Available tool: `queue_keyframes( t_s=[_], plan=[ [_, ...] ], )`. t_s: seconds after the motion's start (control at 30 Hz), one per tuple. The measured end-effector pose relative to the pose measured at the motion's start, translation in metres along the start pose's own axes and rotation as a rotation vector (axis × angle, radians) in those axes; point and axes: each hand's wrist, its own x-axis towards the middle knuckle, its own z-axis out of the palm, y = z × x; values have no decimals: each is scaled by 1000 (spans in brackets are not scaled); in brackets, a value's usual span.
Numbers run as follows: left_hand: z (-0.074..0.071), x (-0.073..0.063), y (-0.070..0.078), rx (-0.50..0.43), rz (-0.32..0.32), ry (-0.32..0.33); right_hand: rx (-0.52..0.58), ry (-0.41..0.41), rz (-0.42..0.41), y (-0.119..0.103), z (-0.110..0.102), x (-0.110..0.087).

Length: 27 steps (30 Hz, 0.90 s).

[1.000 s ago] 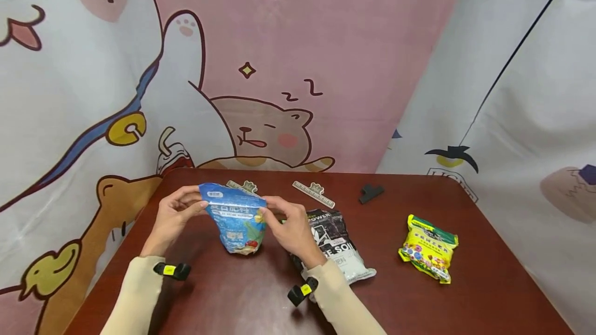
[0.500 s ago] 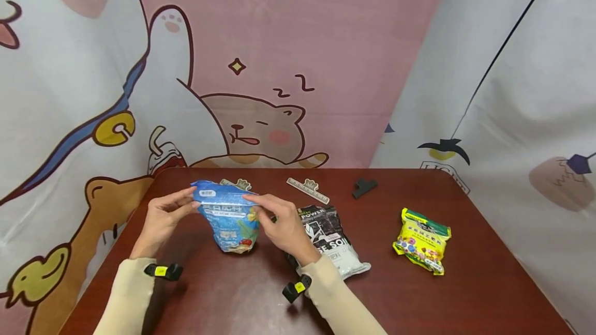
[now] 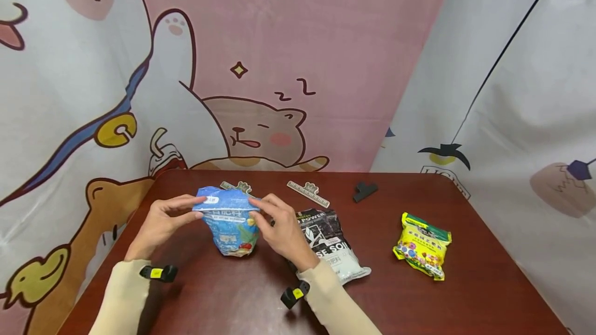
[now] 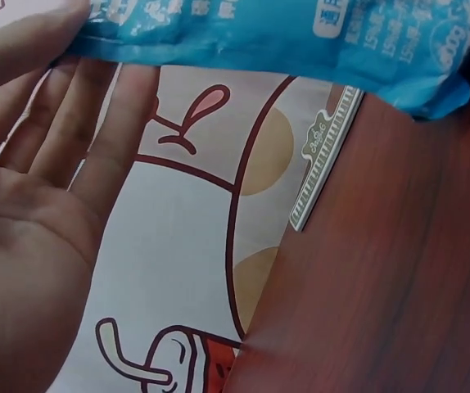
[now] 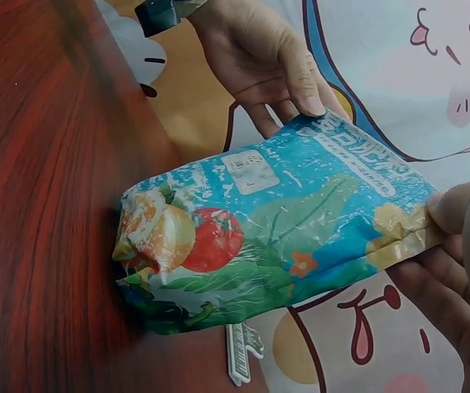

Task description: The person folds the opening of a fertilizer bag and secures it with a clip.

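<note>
A blue printed pouch (image 3: 233,229) with vegetable pictures stands upright on the table between both hands. My left hand (image 3: 163,221) pinches its upper left edge between thumb and fingers. At the upper right edge my right hand (image 3: 281,226) pinches it the same way. The pouch's top part is creased and leans over. In the right wrist view the pouch (image 5: 251,221) shows a tomato and leafy greens on its front, with the left hand (image 5: 255,61) on its far corner. The left wrist view shows the pouch's back (image 4: 251,33) with white print.
A black-and-white soil bag (image 3: 332,244) lies beside the right forearm. Further right lies a yellow-green packet (image 3: 423,245). Along the back are a ruler-shaped clip (image 3: 307,193), a similar clip (image 3: 237,187) partly behind the pouch, and a black clip (image 3: 365,191).
The pouch's top has tipped over, so its upper band looks shorter. Both hands keep their places at its edges, and the right fingers have shifted on the top. The head view has swung slightly.
</note>
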Motion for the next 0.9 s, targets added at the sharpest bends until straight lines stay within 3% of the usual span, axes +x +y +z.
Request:
queue_keyframes(
  t_s=[0.13,0.43,0.63,0.9],
  plan=[
    [-1,-2,-1,64,-26,-8,-9,7,32,-1,1,-2],
    [2,0,-4,93,16,-12,-16,11,73,1,2,-4],
    [2,1,-5,81,84,-4,-6,3,87,0,2,-4],
    [3,5,-1,31,197,5,-87,-3,54,-3,0,1]
  ],
)
